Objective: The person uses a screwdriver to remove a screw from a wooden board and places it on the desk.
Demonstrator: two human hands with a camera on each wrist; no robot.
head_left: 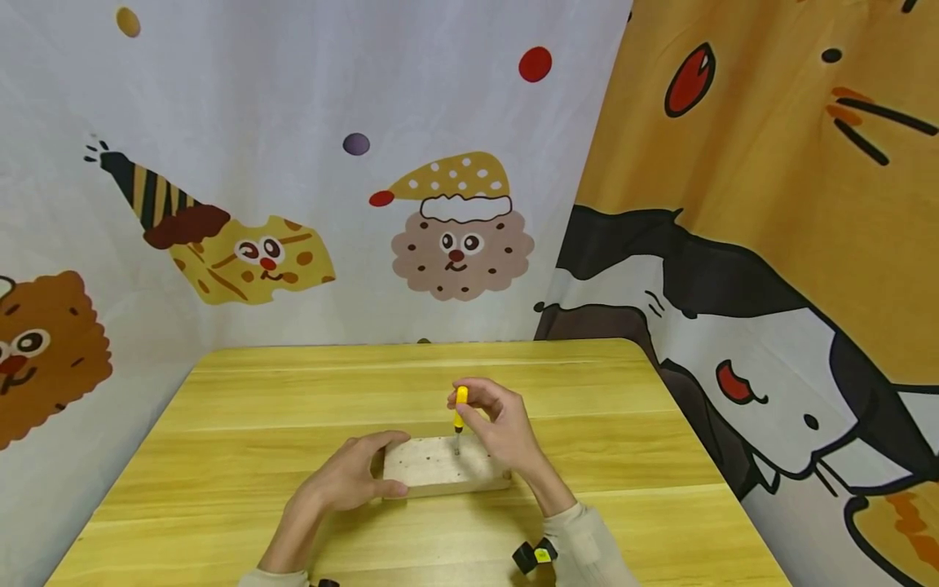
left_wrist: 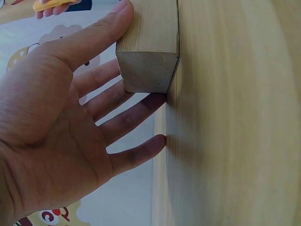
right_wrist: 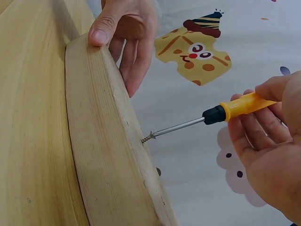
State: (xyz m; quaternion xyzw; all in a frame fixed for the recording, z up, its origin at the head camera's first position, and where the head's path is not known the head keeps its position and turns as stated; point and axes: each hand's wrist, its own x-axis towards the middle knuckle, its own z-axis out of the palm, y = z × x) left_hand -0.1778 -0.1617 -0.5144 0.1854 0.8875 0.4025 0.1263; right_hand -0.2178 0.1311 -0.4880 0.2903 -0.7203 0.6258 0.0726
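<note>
Between left hand and right hand, a screw is protruding from the block, the former widely gripping the block's end, the latter pinching the driver, any tilting risking its slipping off.

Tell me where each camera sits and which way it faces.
Head: on the head, facing forward and down at the table; left hand, right hand and sleeves show.
Left wrist: worn there, facing the block; left hand close up, right hand's fingers top left.
Right wrist: worn there, facing the screwdriver and screw; right hand right, left hand top.
Head and right wrist both show the screwdriver.
</note>
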